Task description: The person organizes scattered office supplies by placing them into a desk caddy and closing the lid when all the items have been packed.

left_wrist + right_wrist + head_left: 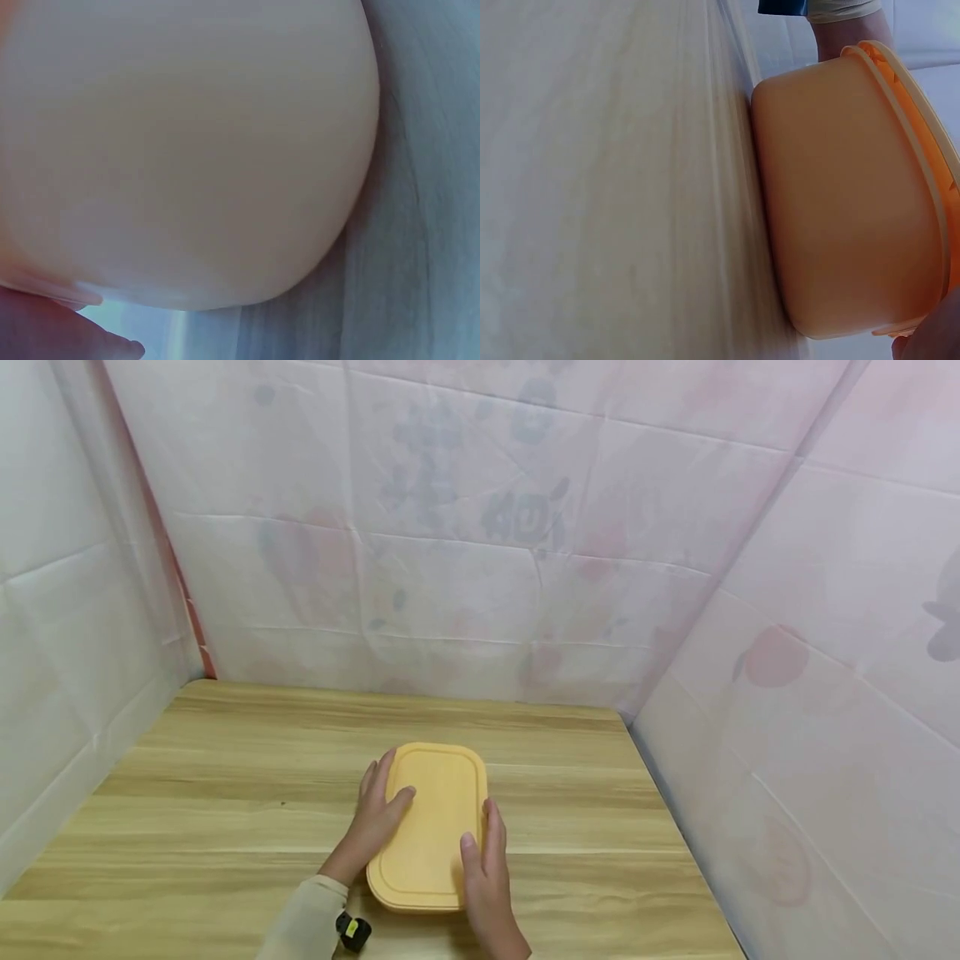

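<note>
A yellow plastic box with a rounded rectangular lid (435,835) stands on the wooden table, its long side running away from me. My left hand (377,817) holds its left side, thumb on top of the lid and fingers along the edge. On the right, my right hand (487,881) grips the near part of the other side, thumb at the lid's edge. The left wrist view is filled by the box's smooth wall (195,150). In the right wrist view the box body (840,202) appears sideways, a gap showing between its rim and the lid. What it contains is hidden.
The wooden table (225,810) has rounded far corners. Pale printed sheets hang as walls behind it (450,585), on the left (67,610) and on the right (825,735). A small black device (353,932) with a yellow-green mark sits by my left wrist.
</note>
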`<state>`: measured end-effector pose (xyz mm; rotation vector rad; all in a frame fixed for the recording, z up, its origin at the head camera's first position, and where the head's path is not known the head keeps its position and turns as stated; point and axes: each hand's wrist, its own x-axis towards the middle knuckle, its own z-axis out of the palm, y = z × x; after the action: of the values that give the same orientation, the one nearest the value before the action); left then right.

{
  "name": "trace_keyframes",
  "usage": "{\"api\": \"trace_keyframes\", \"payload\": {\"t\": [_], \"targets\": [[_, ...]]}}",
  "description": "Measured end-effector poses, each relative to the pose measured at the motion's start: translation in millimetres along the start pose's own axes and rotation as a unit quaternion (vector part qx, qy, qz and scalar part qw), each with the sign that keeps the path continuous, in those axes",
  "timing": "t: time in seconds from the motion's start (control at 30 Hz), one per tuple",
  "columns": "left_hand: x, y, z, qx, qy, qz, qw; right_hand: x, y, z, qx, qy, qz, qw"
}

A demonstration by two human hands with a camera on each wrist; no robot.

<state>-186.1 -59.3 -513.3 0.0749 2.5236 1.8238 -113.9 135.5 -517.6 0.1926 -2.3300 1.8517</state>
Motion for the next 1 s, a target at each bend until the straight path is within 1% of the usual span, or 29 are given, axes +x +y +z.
{"api": "trace_keyframes", "payload": {"t": [0.1, 0.17, 0.33, 0.5, 0.57, 0.63, 0.83, 1.0], "targets": [[0.4, -3.1, 0.3, 0.004, -0.002, -0.006, 1.0, 1.5, 2, 1, 0.004, -0.005, -0.001, 1.0], [0.8, -5.4, 0.8, 0.008, -0.002, -0.004, 1.0, 1.8, 2, 2, 0.005, -0.007, 0.001, 1.0], [1.1, -11.3, 2.6, 0.022, 0.006, 0.016, 0.9996, 1.3, 6, 4, -0.005, -0.002, -0.001, 1.0], [0.3, -15.0, 3.5, 0.019, 0.01, 0.029, 0.9994, 1.7, 12, 5, -0.008, 0.003, 0.003, 1.0], [0.1, -15.4, 3.8, 0.02, 0.008, 0.028, 0.9994, 2.0, 12, 6, -0.005, 0.003, 0.009, 0.9999], [0.2, -15.2, 4.3, 0.03, 0.005, 0.024, 0.9992, 2.0, 12, 5, -0.004, 0.001, 0.014, 0.9999], [1.0, -13.7, 4.7, 0.087, -0.006, 0.014, 0.9961, 3.6, 12, 3, -0.005, -0.005, 0.023, 0.9997], [-0.1, -15.4, 2.6, 0.096, -0.005, 0.006, 0.9954, 5.5, 16, 4, 0.008, -0.015, 0.026, 0.9995]]}}
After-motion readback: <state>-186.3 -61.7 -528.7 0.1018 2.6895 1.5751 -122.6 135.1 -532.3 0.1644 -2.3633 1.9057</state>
